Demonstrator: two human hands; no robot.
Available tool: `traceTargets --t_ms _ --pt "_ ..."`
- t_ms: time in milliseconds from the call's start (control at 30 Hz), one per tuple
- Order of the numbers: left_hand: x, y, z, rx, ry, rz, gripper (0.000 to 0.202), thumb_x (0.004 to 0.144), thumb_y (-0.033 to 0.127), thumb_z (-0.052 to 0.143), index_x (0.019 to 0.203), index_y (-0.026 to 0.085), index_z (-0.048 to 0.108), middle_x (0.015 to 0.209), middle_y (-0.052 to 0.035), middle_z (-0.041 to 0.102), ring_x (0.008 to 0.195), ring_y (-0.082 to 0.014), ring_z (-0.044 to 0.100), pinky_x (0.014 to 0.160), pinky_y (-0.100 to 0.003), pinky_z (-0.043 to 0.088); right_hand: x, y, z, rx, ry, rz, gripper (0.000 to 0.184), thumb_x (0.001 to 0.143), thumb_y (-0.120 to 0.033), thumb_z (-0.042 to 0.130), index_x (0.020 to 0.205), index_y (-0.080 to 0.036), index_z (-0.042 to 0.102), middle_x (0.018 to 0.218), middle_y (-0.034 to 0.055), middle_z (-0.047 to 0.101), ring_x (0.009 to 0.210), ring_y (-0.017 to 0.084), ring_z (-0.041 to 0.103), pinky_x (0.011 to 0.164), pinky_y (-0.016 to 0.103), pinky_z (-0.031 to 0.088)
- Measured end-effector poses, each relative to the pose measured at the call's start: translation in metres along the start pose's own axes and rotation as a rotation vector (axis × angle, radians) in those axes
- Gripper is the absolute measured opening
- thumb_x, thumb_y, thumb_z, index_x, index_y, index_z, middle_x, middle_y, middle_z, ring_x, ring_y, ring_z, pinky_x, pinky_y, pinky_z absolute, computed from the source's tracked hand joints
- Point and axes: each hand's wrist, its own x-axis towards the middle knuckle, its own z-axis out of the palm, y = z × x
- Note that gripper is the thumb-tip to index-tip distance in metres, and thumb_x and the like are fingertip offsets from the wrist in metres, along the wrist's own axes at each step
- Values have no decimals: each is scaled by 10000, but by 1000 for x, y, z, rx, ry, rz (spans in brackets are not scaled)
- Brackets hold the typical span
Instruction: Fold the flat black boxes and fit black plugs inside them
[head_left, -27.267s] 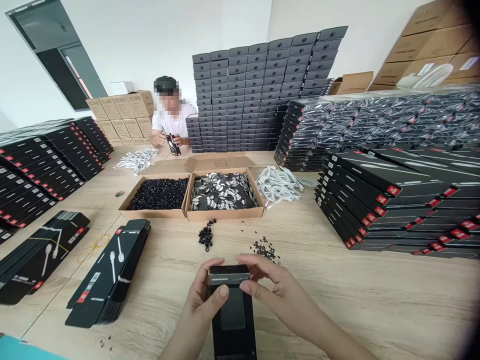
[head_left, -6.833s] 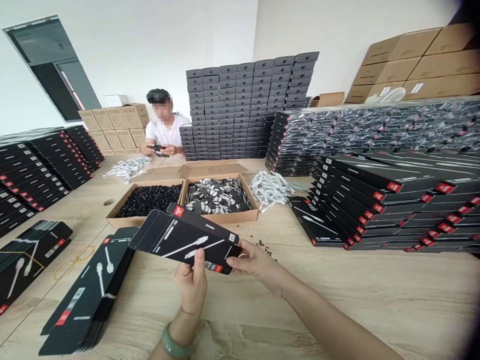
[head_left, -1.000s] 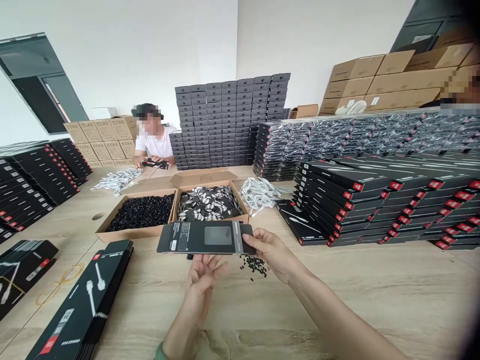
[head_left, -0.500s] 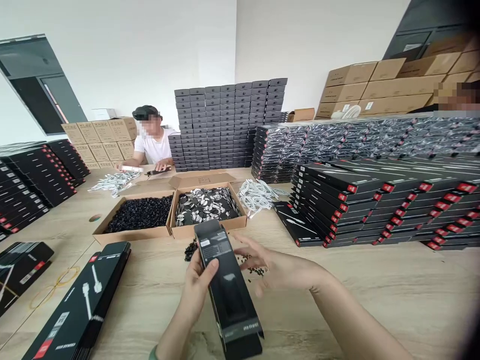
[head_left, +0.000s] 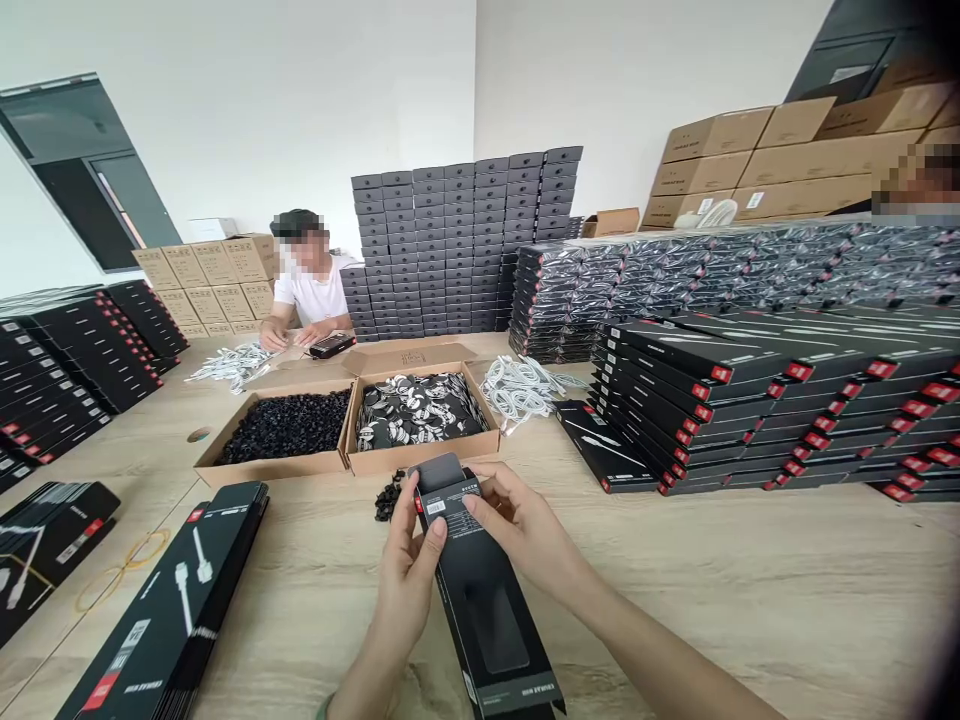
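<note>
- A long black cardboard box (head_left: 480,590) is held up over the desk (head_left: 750,610) by both hands. It lies at a slant, with its far end near the person and its low end pointing down toward the front of the view.
- The left hand (head_left: 409,570) grips the top part of the box, with the thumb on its front, near a small white barcode label (head_left: 436,507).
- The right hand (head_left: 517,525) also grips the top part, from the other side, with its fingers curled over the edge.
- The box has a see-through window (head_left: 499,625) in its lower half.
- A small heap of black bits (head_left: 389,497) sits on the desk, just left of the box.
- Two brown cardboard trays stand just past the box. One (head_left: 270,465) is full of black bits. The other (head_left: 420,455) holds black and white printed pieces.
- White cables (head_left: 521,390) lie in a bundle beside the trays.
- A stack of flat black cards (head_left: 165,610) lies to the left, near yellow rubber bands (head_left: 124,570).
- Rows of black boxes (head_left: 712,400) are piled on the right.
- Across the desk, a co-worker in a white T-shirt (head_left: 311,298) has hands near a black box (head_left: 332,345).
</note>
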Motion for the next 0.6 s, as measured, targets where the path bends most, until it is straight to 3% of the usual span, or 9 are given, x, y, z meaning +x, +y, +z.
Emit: traceTargets --t_ms 100,200,400,500,600 --pt "1 1 -3 -10 -42 -23 570 873 422 605 1405 316 428 1495 -62 449 1373 -251 400 1087 -353 382 -1 1 2 -2 6 4 267 926 -401 550 1139 -240 564 874 -3 581 790 154 543 698 274 452" --pt "0 3 -5 -19 -72 -75 515 869 463 590 1354 323 491 1493 -40 447 1327 -254 452 1036 -340 430 1 6 1 -37 -1 -5 253 918 -439 552 1071 -237 566 818 -28 507 747 142 489 662 259 417" --pt "0 -2 -6 239 25 -11 376 891 536 509 1125 255 598 1155 -55 630 1063 -217 562 910 -318 450 2 13 6 -178 -19 10 275 941 -432 474 779 -214 515 663 -55 396 625 130 393 581 248 325" --pt "1 -8 -5 255 54 -19 381 871 576 512 1022 239 602 978 -39 630 907 -198 560 798 -301 468 1 12 7 -235 -42 55 286 947 -416 441 748 -218 498 613 -61 383 577 130 389 541 242 306" --pt "1 -11 -5 245 55 -47 388 868 594 500 983 233 587 927 -31 609 864 -192 549 769 -300 473 1 10 4 -253 -97 88 294 948 -414 431 736 -221 497 600 -57 414 557 132 423 526 236 322"
